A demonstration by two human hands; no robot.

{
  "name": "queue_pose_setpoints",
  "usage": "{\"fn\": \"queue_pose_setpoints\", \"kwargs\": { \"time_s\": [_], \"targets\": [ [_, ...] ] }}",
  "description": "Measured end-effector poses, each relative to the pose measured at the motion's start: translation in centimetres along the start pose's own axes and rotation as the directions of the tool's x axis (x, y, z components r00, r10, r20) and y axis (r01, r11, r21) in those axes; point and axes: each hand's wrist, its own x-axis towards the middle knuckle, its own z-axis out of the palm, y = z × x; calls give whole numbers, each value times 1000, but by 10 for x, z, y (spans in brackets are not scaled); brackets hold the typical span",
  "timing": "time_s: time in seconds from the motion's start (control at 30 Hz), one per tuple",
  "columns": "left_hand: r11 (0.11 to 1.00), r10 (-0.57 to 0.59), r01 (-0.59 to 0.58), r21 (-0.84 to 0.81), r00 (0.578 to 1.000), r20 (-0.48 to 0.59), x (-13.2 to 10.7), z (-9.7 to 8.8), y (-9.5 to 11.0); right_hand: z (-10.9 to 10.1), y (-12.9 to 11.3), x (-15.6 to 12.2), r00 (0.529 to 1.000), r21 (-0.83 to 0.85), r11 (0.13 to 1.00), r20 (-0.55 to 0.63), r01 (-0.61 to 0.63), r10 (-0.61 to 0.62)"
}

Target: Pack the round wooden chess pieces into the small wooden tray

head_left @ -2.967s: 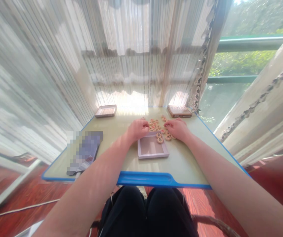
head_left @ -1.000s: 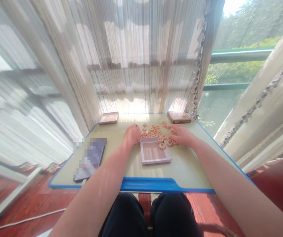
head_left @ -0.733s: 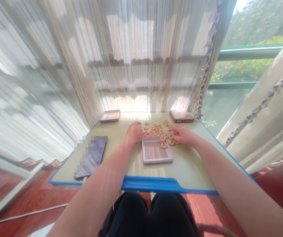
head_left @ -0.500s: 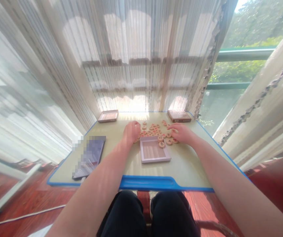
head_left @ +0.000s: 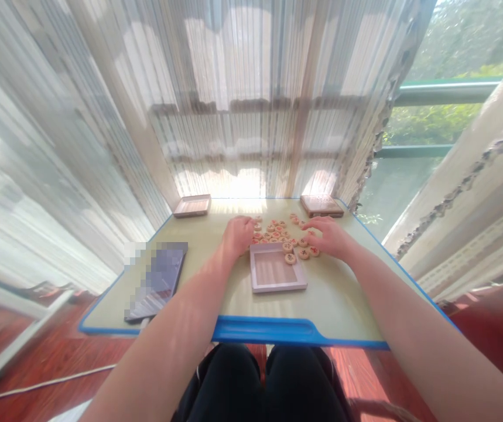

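Round wooden xiangqi pieces point(head_left: 274, 231) with red and black characters lie heaped on the table between my hands. My left hand point(head_left: 239, 235) rests at the pile's left side, fingers bent loosely toward the pieces, its fingertips partly hidden. On the right, my right hand point(head_left: 328, 235) has its fingers apart, with thumb and fingertips by the outer pieces and nothing seen gripped. In front of the pile sits a shallow pale box tray point(head_left: 278, 288). One piece point(head_left: 290, 258) lies inside it, and another point(head_left: 287, 247) is at its far right corner.
The pale table point(head_left: 343, 310) has a blue edge. A dark tablet point(head_left: 163, 278), partly pixelated, lies at left. At the far left corner is another shallow tray point(head_left: 192, 206); a flat brown box point(head_left: 321, 206) sits at the far right. Sheer curtains point(head_left: 242, 105) hang behind.
My left hand has shifted slightly right against the pile. The right hand stays beside the pieces with fingers apart. The view has moved a little.
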Motion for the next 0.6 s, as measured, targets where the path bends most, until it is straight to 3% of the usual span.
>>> {"fn": "queue_pose_setpoints", "kwargs": {
  "time_s": [0.07, 0.17, 0.3, 0.6],
  "targets": [
    [993, 108, -104, -48, 990, 86, -1, 2, 3, 6, 5, 1, 999, -21, 999, 3, -41, 41],
    [991, 129, -121, -55, 973, 191, -2, 5, 6, 16, 11, 2, 988, -15, 990, 58, -144, 144],
    [997, 56, -41, -70, 972, 230, -2, 5, 5, 20, 11, 3, 966, 21, 977, 161, -210, 204],
    [990, 77, -46, -135, 970, 229, -4, 1, 8, 19, 8, 6, 983, 2, 989, 110, -147, 146]
  ]
}}
